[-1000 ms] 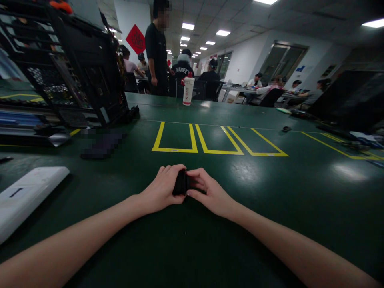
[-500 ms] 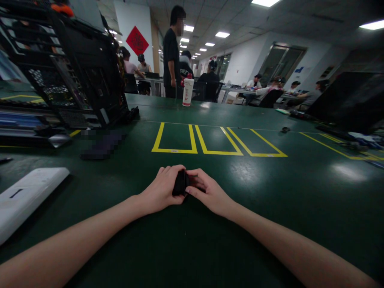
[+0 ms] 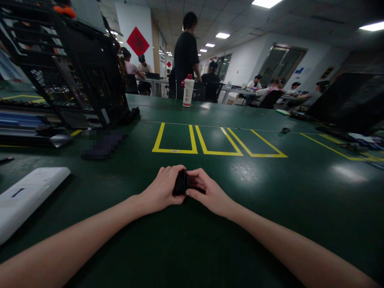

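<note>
Lit by rectangular white ceiling panels [image 3: 223,35], bounded far right by a white wall [image 3: 247,54] with a metal-framed glass door [image 3: 279,62], far left by a white pillar [image 3: 132,18] bearing a red diamond-shaped sign [image 3: 138,41], with black chairs [image 3: 271,99] beyond the glossy green table [image 3: 300,200].

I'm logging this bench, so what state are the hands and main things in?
Black object, held; open or shut unclear
Left hand, curled around it
Right hand, fingertips at its right edge
Bottle, upright, red lid on
Computer case, standing, inner parts exposed
White object, lying flat

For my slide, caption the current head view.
Left hand grips a black object, right hand touching its side, at a green table.
</note>
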The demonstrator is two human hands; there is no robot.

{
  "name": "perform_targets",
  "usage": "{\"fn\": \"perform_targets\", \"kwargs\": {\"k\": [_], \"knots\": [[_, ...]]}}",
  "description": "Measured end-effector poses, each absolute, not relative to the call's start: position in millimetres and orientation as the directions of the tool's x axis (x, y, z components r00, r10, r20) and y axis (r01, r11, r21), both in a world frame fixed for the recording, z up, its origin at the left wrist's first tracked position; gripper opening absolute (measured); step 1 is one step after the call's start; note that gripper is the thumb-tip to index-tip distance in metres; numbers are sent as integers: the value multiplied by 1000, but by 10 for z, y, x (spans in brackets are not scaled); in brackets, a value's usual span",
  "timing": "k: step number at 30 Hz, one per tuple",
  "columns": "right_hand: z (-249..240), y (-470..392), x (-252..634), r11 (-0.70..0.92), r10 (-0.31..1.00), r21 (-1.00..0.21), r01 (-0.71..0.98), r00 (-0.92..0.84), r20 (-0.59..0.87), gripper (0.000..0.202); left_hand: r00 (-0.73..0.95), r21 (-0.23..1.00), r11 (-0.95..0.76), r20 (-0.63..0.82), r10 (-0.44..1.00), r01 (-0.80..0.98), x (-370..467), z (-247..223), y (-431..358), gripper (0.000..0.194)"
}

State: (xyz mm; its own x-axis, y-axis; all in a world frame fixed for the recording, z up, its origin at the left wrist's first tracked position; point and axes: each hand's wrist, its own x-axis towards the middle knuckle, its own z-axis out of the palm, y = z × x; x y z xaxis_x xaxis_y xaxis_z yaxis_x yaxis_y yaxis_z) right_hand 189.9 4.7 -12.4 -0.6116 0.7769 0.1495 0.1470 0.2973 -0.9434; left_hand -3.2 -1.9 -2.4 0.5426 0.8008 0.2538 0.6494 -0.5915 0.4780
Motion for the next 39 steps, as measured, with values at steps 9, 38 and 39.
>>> {"fn": "perform_targets", "kwargs": {"k": [9,38,39], "knots": [[-139,67,1864,256,798,-962,92,-582,156,25,530,446,-599,285,799,665,-23,-49,-4,56],[-153,76,1895,221,778,-974,42,-611,150,27,534,471,-588,260,805,658,-21,-18,-22,57],[-156,78,1889,213,783,-976,35,-604,149,24,533,470,-590,264,804,657,-20,-17,-22,56]]}}
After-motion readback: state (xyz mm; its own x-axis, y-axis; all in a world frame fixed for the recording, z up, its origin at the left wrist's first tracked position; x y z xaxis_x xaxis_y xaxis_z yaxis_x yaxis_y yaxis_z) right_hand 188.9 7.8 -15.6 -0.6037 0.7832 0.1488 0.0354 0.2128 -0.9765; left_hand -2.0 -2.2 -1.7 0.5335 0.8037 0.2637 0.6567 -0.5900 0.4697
